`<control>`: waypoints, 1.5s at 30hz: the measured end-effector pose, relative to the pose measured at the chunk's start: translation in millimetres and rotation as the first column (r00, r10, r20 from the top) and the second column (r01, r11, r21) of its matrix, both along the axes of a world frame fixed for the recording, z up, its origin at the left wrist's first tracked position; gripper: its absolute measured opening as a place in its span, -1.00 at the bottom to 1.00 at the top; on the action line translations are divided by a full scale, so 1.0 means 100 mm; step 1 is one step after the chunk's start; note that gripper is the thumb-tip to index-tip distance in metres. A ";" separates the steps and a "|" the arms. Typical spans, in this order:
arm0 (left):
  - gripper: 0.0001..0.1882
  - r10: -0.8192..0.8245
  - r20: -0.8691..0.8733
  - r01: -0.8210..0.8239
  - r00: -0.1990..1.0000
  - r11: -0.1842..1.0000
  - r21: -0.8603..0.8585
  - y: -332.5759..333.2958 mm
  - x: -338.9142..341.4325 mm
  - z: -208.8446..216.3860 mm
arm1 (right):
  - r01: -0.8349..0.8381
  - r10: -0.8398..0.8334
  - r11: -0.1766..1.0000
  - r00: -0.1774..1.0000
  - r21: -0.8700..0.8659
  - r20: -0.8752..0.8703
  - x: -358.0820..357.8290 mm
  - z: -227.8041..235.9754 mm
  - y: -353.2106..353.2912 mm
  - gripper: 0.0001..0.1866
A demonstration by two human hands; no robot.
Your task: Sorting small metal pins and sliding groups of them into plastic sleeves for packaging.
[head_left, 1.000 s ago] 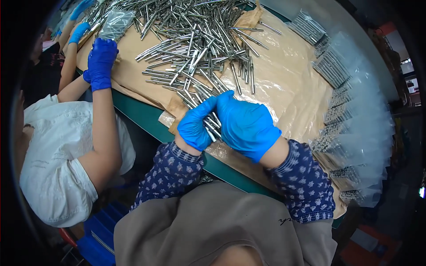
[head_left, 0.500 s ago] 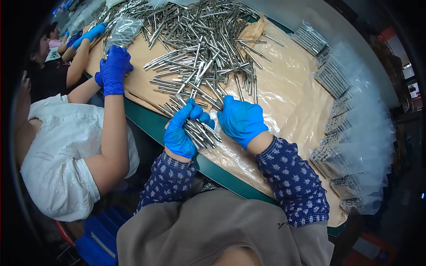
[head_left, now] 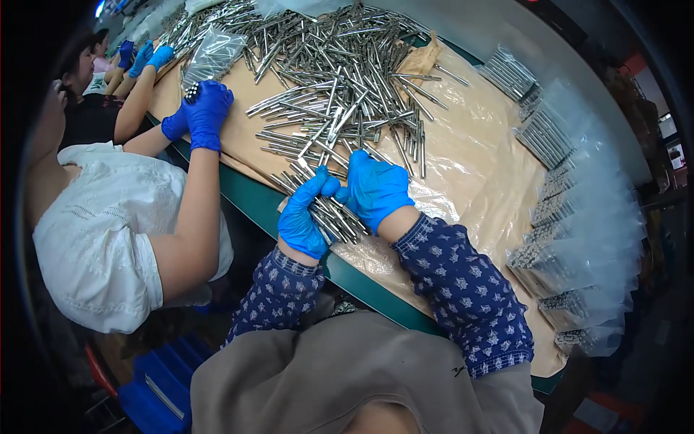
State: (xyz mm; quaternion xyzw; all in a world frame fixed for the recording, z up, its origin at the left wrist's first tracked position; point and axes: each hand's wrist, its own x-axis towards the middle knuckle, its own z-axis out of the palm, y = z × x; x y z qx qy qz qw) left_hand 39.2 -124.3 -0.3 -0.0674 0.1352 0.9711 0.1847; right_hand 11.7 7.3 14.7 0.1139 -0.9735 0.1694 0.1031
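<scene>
My left hand [head_left: 302, 220], in a light blue glove, is wrapped round a bundle of slim metal rods [head_left: 338, 220]. Their ends stick out on both sides of the grip. Right beside it, my right hand [head_left: 377, 189], gloved the same, is closed with its back up. Its fingertips are hidden, and what they grip cannot be made out; a few rod ends show near its thumb. Just beyond both hands lies a big loose pile of metal rods [head_left: 340, 79], pointing every way.
Brown paper under clear film [head_left: 470, 159] covers the green-edged table [head_left: 376, 293]. Clear bags of rods [head_left: 546, 137] line the right side. At left a co-worker in white, with dark blue gloves [head_left: 206, 116], holds a rod bundle near a clear bag [head_left: 215, 54]. Others sit beyond.
My right hand has moved left, in against my left hand and its bundle. The co-worker's gloved hands have turned, and the rod ends of their bundle now show.
</scene>
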 end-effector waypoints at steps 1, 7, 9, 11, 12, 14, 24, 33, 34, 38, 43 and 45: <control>-0.83 0.003 -0.001 -0.003 1.000 1.000 -0.001 0.00 0.01 -0.01 | 0.132 -0.042 0.922 0.968 -0.365 0.246 0.02 0.05 -0.02 -0.84; -0.69 -0.068 0.091 0.079 0.994 0.988 -0.131 0.08 0.06 -0.06 | -0.112 0.103 0.992 0.984 0.056 0.149 0.16 0.08 0.53 -0.77; -0.81 -0.135 0.108 0.135 0.985 0.991 0.001 0.17 0.06 -0.04 | -0.094 0.112 0.988 0.982 -0.126 0.153 0.30 0.24 0.63 -0.80; -0.79 -0.161 0.101 0.161 0.982 0.987 0.009 0.31 0.07 -0.11 | -0.036 0.040 0.998 0.994 -0.043 0.106 0.47 0.42 0.55 -0.80; -0.77 -0.231 0.017 0.231 0.973 0.972 0.036 0.34 0.05 -0.11 | -0.040 0.039 0.999 0.994 0.003 0.101 0.54 0.45 0.50 -0.80; -0.76 -0.180 0.096 0.184 0.979 0.983 -0.028 0.49 0.16 0.05 | -0.009 0.018 0.964 0.999 0.266 -0.035 0.69 0.33 0.43 -0.65; -0.67 -0.142 0.141 0.142 0.980 0.990 0.010 0.65 0.17 0.00 | -0.175 0.186 0.981 0.966 -0.079 0.177 0.97 0.46 0.81 -0.59; -0.72 -0.137 0.056 0.138 0.989 0.990 -0.018 0.87 0.02 0.08 | 0.196 -0.009 0.857 0.930 -0.476 0.367 1.15 0.55 1.07 -0.54; -0.74 -0.164 0.020 0.165 0.986 0.986 -0.027 0.83 -0.02 0.04 | 0.169 0.041 0.856 0.920 -0.489 0.390 1.19 0.67 1.17 -0.56; -0.71 -0.212 0.055 0.214 0.976 0.976 -0.035 0.91 -0.02 0.07 | 0.058 -0.004 0.734 0.997 -0.676 0.081 1.14 0.66 1.25 -0.69; -0.75 -0.341 0.064 0.339 0.938 0.940 0.043 1.00 0.03 0.02 | 0.022 -0.172 0.826 0.961 -0.563 -0.214 0.86 0.47 0.95 -0.73; -0.76 -0.373 0.082 0.373 0.924 0.928 0.024 0.98 0.03 0.03 | 0.103 -0.157 0.951 0.973 -0.291 -0.171 0.86 0.43 0.82 -0.66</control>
